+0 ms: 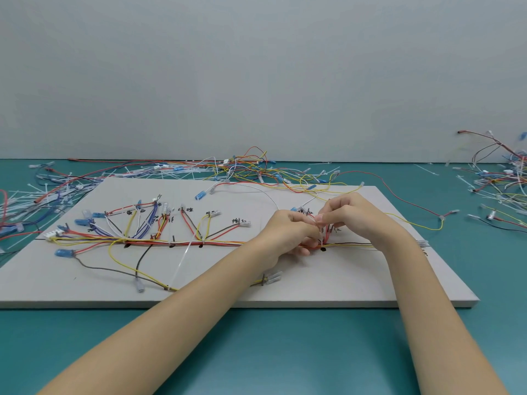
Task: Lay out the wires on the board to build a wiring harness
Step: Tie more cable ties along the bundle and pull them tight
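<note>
Right of board (336, 286) centre | left hand (288, 232) and right hand (352, 213) pinch thin red wires (326, 228) at a branch of the trunk bundle (216, 243) | light, limp, springy | best gripped close to pegs, not connectors.

Pale grey board (285, 280), teal table (285, 352)

board (313, 283): matt pale grey, smooth, looked like painted sheet, black handwritten marks
wires (159, 240): glossy plastic insulation, red, yellow, blue, white, brown
terminals (273, 277): clear plastic sleeves, some blue
cable ties (182, 259): translucent white plastic
table (256, 352): smooth matt teal mat
wall (256, 67): matt pale grey
</note>
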Demonstrator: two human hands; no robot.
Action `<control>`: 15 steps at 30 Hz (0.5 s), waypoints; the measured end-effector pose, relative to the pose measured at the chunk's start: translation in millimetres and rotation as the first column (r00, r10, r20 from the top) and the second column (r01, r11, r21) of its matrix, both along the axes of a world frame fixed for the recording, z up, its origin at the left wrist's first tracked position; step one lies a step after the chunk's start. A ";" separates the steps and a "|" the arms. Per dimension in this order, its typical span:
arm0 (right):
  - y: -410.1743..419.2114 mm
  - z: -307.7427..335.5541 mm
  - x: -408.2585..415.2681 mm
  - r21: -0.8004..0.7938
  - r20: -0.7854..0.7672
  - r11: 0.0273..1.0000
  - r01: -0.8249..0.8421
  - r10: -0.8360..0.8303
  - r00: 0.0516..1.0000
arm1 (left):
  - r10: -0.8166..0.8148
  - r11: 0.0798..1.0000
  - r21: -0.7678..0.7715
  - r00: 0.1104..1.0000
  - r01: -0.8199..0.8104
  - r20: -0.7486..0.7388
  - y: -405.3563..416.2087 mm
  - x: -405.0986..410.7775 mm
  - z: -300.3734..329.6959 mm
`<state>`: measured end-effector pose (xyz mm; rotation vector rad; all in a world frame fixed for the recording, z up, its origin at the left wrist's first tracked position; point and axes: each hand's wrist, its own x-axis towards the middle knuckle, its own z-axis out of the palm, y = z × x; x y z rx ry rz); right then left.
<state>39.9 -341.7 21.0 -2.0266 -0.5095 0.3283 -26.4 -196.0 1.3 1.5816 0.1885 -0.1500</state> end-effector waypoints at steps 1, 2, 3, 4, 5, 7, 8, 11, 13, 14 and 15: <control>0.3 0.0 0.0 0.002 0.000 1.000 0.001 -0.001 1.000 | 0.000 1.000 0.003 1.000 0.000 0.003 0.2 0.1 -0.1; 0.2 0.0 -0.1 0.003 -0.001 1.000 0.001 -0.001 1.000 | 0.000 1.000 0.006 1.000 0.000 0.005 0.2 0.3 -0.3; 0.4 0.0 -0.1 0.002 -0.002 1.000 0.001 -0.001 1.000 | 0.001 1.000 0.008 1.000 -0.001 0.007 0.2 0.3 -0.3; 0.4 -0.1 -0.1 0.003 -0.003 1.000 0.002 -0.002 1.000 | 0.002 1.000 0.010 1.000 -0.002 0.008 0.1 0.2 -0.4; 0.5 -0.4 -0.1 0.005 -0.005 1.000 0.003 -0.003 1.000 | 0.003 1.000 0.014 1.000 -0.003 0.010 -0.1 0.0 -0.6; 0.6 -0.5 -0.1 0.007 -0.004 1.000 0.009 -0.009 1.000 | 0.003 1.000 0.021 1.000 -0.004 0.015 -0.5 -0.2 -0.9; 0.7 -0.5 -0.1 0.006 0.000 1.000 0.013 -0.013 1.000 | 0.003 1.000 0.026 1.000 -0.004 0.017 -0.5 -0.2 -0.9; 1.1 0.7 -0.2 0.012 0.009 1.000 0.020 -0.020 1.000 | 0.003 0.996 0.088 1.000 -0.006 0.026 0.0 0.0 -0.8; 1.3 1.6 -0.7 0.017 0.008 1.000 0.022 -0.022 1.000 | 0.006 0.991 0.135 0.999 -0.011 0.032 0.0 0.3 -1.2; 1.3 1.9 -1.2 0.019 0.008 1.000 0.023 -0.023 1.000 | 0.008 0.989 0.146 1.000 -0.013 0.030 -0.1 0.4 -1.4; 1.7 2.3 -1.6 0.020 0.009 1.000 0.024 -0.024 1.000 | 0.010 0.988 0.151 1.000 -0.014 0.027 -0.3 0.8 -1.6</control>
